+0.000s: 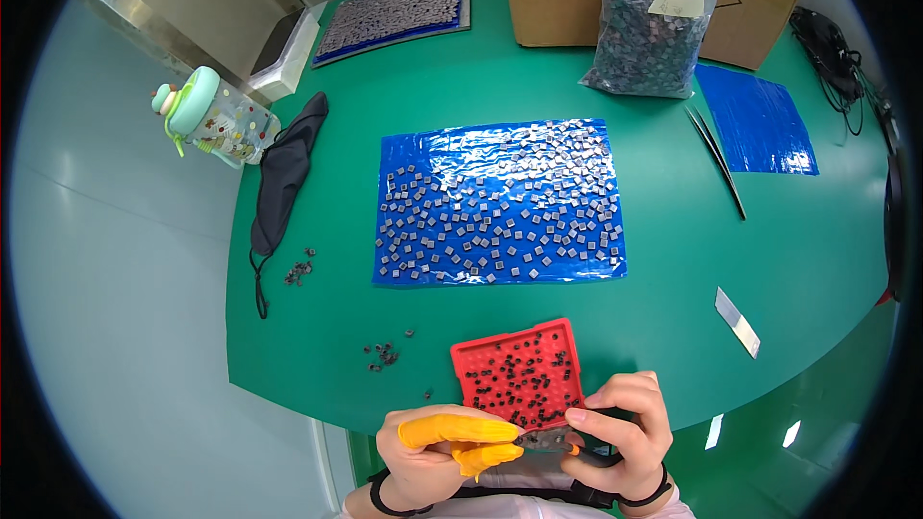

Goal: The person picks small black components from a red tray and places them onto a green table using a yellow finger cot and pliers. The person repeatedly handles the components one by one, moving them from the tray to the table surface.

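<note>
At the front edge of the table, a red tray (575, 365) holds many small black parts. My left hand (428, 447), with yellow finger covers on its thumb and finger, is closed in a pinch just below the tray. Whatever is between those fingertips is too small to make out. My right hand (625, 428) is wrapped round a hand tool (594, 455) with black and orange handles, at the tray's lower right corner. The tool's jaws cannot be made out. Between both hands, several small dark grey pieces (545, 438) lie below the tray.
Small square grey pieces cover a blue sheet (433, 149). Loose dark bits (383, 358) lie left of the tray. Tweezers (716, 161), a blade (737, 323) and a blue film (760, 125) are right. Behind stand a filled bag (646, 38) and carton (548, 0); left, a bottle (226, 120).
</note>
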Demonstrator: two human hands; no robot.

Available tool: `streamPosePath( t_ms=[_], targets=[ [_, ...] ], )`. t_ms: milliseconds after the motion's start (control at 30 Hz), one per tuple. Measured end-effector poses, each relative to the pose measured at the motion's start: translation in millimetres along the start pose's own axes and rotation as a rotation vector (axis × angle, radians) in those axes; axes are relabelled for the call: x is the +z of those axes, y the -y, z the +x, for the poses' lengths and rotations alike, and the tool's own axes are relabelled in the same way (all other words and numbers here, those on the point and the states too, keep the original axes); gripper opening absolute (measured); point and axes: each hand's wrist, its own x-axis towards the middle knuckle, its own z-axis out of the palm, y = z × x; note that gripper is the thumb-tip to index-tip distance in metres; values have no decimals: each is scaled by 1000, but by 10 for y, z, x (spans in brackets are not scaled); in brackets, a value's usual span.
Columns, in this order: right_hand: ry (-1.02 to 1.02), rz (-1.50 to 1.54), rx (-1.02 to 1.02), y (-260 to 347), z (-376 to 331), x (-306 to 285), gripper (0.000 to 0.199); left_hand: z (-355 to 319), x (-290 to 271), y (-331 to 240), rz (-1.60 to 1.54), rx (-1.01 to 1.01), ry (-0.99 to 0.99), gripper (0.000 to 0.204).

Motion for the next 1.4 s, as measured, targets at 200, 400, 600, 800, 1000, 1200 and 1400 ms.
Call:
streamPosePath(
  t_ms=[200,400,600,800,1000,1200,1400],
  targets=[
    [5,1,-11,7,6,5,53,7,26,54,-139,-44,-17,23],
    [5,-14,-2,-5,-6,2,54,27,27,65,-220,-112,13,18],
    [18,-17,-5,-17,8,-4,55,42,136,3,-390,-265,-133,17],
    [-25,-81,24,3,-7,-21,55,8,-8,111,-663,-330,-55,19],
    [27,-377,91,61,69,-86,53,37,-126,-3,-611,-306,-90,23],
    [64,-462,83,-9,65,-119,54,167,-425,-410,17,-196,-137,33],
    [59,-381,92,-55,45,-125,56,715,-371,-666,1079,289,28,32]
  ],
)
